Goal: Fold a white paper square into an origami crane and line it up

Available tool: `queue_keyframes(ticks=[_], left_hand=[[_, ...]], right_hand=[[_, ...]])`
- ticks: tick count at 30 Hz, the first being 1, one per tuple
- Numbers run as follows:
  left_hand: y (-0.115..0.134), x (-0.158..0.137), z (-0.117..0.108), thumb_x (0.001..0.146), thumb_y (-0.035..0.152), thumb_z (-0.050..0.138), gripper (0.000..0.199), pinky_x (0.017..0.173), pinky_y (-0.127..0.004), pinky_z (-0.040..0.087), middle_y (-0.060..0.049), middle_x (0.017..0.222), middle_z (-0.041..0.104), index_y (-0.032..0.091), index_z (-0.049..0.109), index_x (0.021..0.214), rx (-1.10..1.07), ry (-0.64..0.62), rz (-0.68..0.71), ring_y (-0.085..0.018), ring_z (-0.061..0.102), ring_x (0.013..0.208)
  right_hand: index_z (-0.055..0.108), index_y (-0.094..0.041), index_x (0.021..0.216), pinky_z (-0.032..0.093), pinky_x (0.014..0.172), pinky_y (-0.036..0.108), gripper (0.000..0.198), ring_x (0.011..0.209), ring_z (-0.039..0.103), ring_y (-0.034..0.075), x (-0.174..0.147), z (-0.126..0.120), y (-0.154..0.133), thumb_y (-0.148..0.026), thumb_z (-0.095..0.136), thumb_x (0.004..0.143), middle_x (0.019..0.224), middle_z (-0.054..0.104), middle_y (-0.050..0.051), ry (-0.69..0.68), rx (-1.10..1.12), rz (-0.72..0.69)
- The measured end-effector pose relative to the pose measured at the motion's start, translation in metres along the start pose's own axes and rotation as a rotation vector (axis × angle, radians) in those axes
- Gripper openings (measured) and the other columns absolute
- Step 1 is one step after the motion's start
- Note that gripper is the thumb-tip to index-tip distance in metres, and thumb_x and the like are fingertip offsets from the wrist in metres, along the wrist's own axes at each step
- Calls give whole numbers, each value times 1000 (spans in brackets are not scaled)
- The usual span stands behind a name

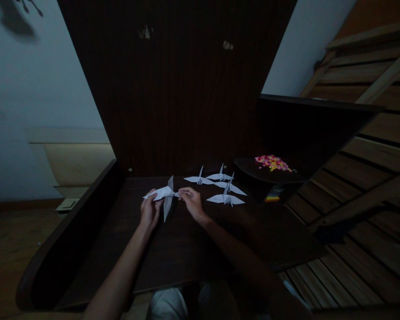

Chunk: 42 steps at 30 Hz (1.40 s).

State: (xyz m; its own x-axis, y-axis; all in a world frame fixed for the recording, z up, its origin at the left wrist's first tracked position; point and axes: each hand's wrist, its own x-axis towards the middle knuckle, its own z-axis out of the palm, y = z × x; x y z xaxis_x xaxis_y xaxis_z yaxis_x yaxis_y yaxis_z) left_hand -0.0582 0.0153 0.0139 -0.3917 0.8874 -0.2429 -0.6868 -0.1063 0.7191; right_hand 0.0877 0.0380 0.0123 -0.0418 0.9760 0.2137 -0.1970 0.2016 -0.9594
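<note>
A white paper crane is held between my two hands just over the dark desk. My left hand pinches its long flat left part, thumb on top and fingers beneath. On the other side, my right hand has its fingertips closed on the narrow pointed end. Two more pointed flaps stick out, one away from me and one towards me. Right of my hands several folded white paper cranes rest on the desk with wings spread and necks up.
A small side shelf at the right carries a heap of pink, red and yellow bits. Under it sits a small item with a yellow-orange edge. A raised side board bounds the desk at left; a tall back panel rises behind.
</note>
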Motion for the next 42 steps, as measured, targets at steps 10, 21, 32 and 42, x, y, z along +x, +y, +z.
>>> queue_keyframes(ticks=[10, 21, 32, 42], left_hand=[[-2, 7, -10, 72, 28, 73, 60, 91, -36, 49, -9, 136, 46, 28, 46, 126, 474, 116, 282, -23, 54, 115], [-2, 4, -12, 72, 43, 68, 32, 98, -37, 39, -7, 108, 64, 19, 69, 93, 732, -371, 535, -24, 56, 107], [15, -7, -6, 66, 24, 74, 24, 68, -22, 49, -5, 84, 67, 14, 67, 87, 197, -402, -11, -15, 62, 77], [7, -1, -8, 75, 34, 68, 35, 76, -33, 54, -8, 115, 62, 23, 57, 107, 288, -282, 58, -19, 63, 93]], right_hand=[[67, -18, 86, 51, 76, 30, 15, 82, 66, 19, -7, 0, -21, -29, 65, 75, 85, 71, 5, 59, -330, -309], [66, -20, 96, 51, 82, 30, 17, 85, 67, 18, -22, 8, -26, -21, 57, 81, 94, 72, 5, -132, -649, -637], [62, -18, 93, 51, 71, 27, 27, 76, 64, 15, 4, -13, -17, -26, 69, 68, 82, 67, 3, -118, -224, -202], [64, -17, 81, 53, 64, 28, 20, 73, 63, 17, 16, -23, -13, -27, 69, 65, 78, 67, 4, -85, -220, -117]])
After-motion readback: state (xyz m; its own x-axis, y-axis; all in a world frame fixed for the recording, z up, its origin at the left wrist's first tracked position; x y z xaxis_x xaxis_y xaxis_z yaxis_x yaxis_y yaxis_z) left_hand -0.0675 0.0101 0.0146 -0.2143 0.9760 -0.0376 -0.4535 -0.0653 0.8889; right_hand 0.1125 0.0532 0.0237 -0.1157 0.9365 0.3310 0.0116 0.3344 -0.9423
